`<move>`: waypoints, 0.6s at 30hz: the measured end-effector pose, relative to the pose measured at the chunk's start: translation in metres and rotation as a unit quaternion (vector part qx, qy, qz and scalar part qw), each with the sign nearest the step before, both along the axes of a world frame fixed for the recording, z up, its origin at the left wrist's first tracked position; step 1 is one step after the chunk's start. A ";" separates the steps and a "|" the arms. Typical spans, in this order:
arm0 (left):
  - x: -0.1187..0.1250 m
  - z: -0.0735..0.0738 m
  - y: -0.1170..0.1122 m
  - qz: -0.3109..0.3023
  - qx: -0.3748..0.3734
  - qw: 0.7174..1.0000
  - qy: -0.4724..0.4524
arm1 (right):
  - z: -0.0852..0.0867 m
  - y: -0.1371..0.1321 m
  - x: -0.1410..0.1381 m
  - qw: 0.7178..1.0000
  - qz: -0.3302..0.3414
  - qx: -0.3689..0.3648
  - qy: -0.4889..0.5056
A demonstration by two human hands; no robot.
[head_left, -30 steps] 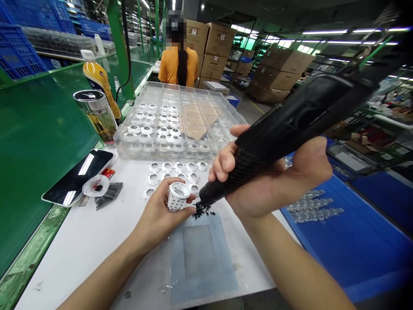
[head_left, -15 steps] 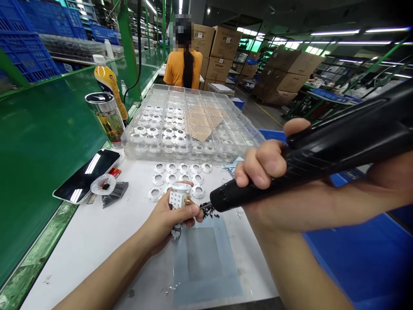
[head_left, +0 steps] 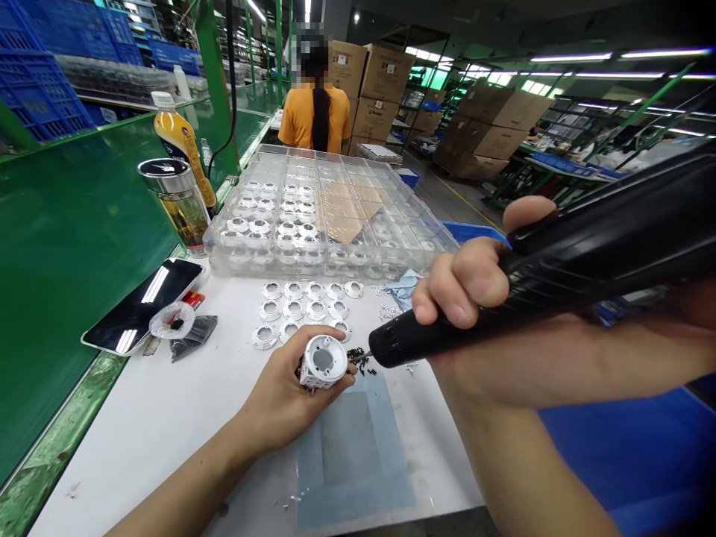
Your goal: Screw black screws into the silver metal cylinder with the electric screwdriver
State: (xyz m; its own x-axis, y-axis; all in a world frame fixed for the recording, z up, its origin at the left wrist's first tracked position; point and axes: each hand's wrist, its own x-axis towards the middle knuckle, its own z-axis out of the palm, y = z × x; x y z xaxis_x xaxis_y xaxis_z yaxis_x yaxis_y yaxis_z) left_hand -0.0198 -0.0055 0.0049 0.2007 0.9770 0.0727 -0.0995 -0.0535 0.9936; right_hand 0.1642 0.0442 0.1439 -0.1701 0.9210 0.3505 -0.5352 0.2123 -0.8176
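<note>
Rotated since the last view, the white perforated housing now shows its round open end upward, long axis tilted toward the head camera, held by the curled fingers of the left hand. The right hand clenches a black electric screwdriver, its tip pointing left, just beside the housing. Loose black screws lie beneath, at the top edge of a pale blue mat.
</note>
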 end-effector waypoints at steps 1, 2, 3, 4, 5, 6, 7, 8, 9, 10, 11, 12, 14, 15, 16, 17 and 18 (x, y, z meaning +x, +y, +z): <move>0.000 -0.001 -0.001 0.007 0.014 1.000 0.015 | 0.000 -0.001 0.001 1.000 0.004 0.001 0.001; 0.001 -0.001 -0.001 0.015 0.024 0.999 0.025 | -0.001 -0.002 0.001 1.000 0.008 0.001 0.001; 0.001 -0.001 -0.001 0.023 0.032 0.999 0.032 | -0.001 -0.004 0.002 1.000 0.010 0.002 0.001; 0.001 -0.002 -0.001 0.030 0.037 0.998 0.036 | -0.002 -0.005 0.002 1.000 0.012 0.002 0.002; 0.001 -0.002 -0.001 0.035 0.041 0.998 0.036 | -0.002 -0.006 0.002 1.000 0.013 0.003 0.004; 0.001 -0.002 0.000 0.038 0.043 0.998 0.032 | -0.002 -0.007 0.003 1.000 0.014 0.004 0.007; 0.001 -0.002 0.000 0.039 0.044 0.998 0.029 | -0.002 -0.008 0.003 1.000 0.014 0.002 0.010; 0.001 -0.002 0.000 0.039 0.044 0.998 0.028 | -0.001 -0.009 0.003 1.000 0.015 -0.002 0.013; 0.001 -0.003 0.000 0.039 0.043 0.998 0.027 | 0.000 -0.009 0.002 1.000 0.016 -0.007 0.013; 0.000 -0.003 0.000 0.037 0.040 0.998 0.028 | 0.002 -0.010 0.001 1.000 0.015 -0.015 0.011; 0.000 -0.003 0.000 0.036 0.037 0.998 0.029 | 0.003 -0.010 0.000 1.000 0.013 -0.023 0.007; 0.000 -0.003 0.000 0.035 0.035 0.998 0.031 | 0.004 -0.010 -0.002 0.999 0.010 -0.032 0.001; 0.000 -0.002 0.000 0.032 0.031 0.999 0.031 | 0.004 -0.010 -0.005 0.999 0.005 -0.044 -0.005; 0.000 -0.002 0.000 0.031 0.030 0.999 0.030 | 0.003 -0.010 -0.006 0.999 0.005 -0.046 -0.003; 0.000 -0.002 0.000 0.031 0.029 0.999 0.028 | 0.002 -0.010 -0.007 0.999 0.007 -0.044 0.004; 0.001 -0.001 0.000 0.030 0.027 0.999 0.027 | 0.000 -0.010 -0.008 0.999 0.008 -0.040 0.013; 0.001 -0.001 0.000 0.029 0.024 0.999 0.023 | -0.003 -0.009 -0.008 0.999 0.009 -0.035 0.023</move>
State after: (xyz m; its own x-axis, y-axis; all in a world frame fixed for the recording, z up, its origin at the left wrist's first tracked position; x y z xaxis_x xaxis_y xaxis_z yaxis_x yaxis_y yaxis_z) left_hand -0.0191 -0.0054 0.0042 0.1487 0.9826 0.1115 -0.0483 -0.1054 0.9933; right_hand 0.1559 0.0348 0.1411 -0.1730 0.9404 0.2929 -0.5756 0.1448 -0.8048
